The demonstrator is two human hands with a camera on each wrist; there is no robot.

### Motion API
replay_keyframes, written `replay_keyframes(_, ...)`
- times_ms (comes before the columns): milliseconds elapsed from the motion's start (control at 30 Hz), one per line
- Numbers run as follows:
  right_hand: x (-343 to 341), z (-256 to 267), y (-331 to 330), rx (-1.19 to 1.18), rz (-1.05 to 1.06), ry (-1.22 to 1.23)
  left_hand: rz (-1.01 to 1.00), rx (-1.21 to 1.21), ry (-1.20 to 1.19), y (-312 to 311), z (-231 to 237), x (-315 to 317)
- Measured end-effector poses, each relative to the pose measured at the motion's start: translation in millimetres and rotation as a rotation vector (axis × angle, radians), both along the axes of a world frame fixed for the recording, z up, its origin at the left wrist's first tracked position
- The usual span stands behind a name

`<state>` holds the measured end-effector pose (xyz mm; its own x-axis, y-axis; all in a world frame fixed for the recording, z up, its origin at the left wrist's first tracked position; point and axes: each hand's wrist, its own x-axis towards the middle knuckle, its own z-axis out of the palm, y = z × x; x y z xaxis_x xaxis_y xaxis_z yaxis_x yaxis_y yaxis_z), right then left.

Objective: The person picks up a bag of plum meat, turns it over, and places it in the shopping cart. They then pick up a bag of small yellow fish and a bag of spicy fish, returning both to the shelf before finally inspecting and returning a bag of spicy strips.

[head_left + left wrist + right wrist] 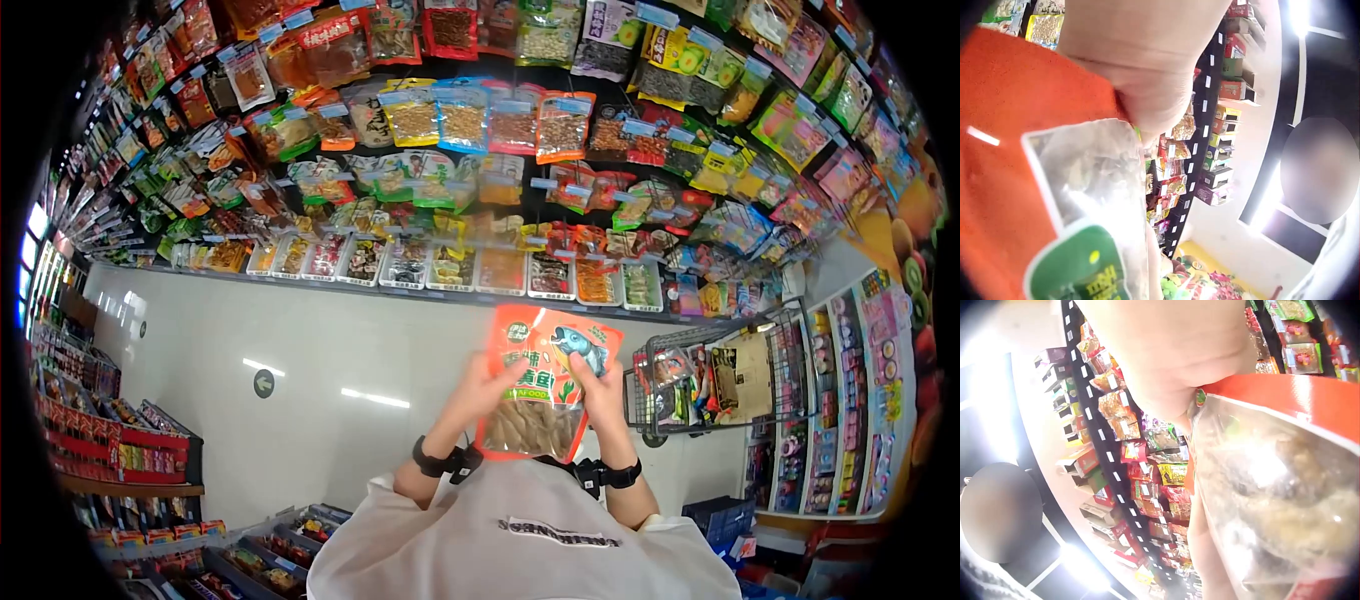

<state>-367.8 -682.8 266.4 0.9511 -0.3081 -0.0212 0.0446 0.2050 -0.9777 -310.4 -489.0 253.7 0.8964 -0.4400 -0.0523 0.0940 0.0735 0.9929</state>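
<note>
An orange-red bag of dried fish snack (535, 375) is held up in front of the person's chest. It has a blue fish printed at the top and a clear window below showing brown pieces. My left hand (485, 385) grips its left edge with the thumb on the front. On the opposite edge my right hand (603, 393) pinches it, thumb over the printed face. Close up in the left wrist view, the bag (997, 169) shows orange film, a clear patch and a green label. The right wrist view catches the bag's clear window (1285, 500), while the fingers behind it are mostly hidden.
Ahead rises a long shelf wall of hanging snack bags (460, 110), with white bins (500, 270) along its lower edge. A wire shopping cart (690, 380) with packages stands at the right, near a side rack (840, 400). Shelves with boxes (125, 440) stand at the left.
</note>
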Motion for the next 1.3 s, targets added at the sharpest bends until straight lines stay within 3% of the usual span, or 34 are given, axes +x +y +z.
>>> replay_keyframes(67,0.5,6.8,4.0,0.01,0.0,-0.001,0.013,-0.037,-0.003,1.1,-18.6,1.8)
replay_keyframes(167,2.3,-24.2,2.8,0.011,0.0,0.027,0.064,-0.03,0.137,11.9,-46.6,2.3)
replay_keyframes(267,11.7,-22.9,11.9,0.036,-0.037,0.061,0.167,0.035,0.079,17.5,-29.8,-5.4)
replay_keyframes(367,19.5,-30.5,20.0,-0.007,0.034,0.095,0.198,-0.094,-0.055,27.7,-32.3,-1.5)
replay_keyframes(533,40.5,-19.5,50.4,-0.16,0.153,0.031,0.131,0.021,-0.068,70.1,-32.4,11.6)
replay_keyframes(667,55.8,-24.7,74.8,-0.295,0.144,-0.023,0.379,-0.054,0.224,83.2,-61.9,27.0)
replay_keyframes(900,111.4,-7.8,75.1,-0.138,0.284,0.092,0.297,-0.021,0.047,105.9,-39.8,76.0)
replay_keyframes(1133,231.2,14.5,62.6,-0.254,0.38,-0.11,0.301,0.018,-0.168,110.1,30.4,179.6)
replay_keyframes(1300,326.6,45.6,48.9,-0.233,0.439,-0.235,0.166,0.237,-0.313,115.2,81.6,274.8)
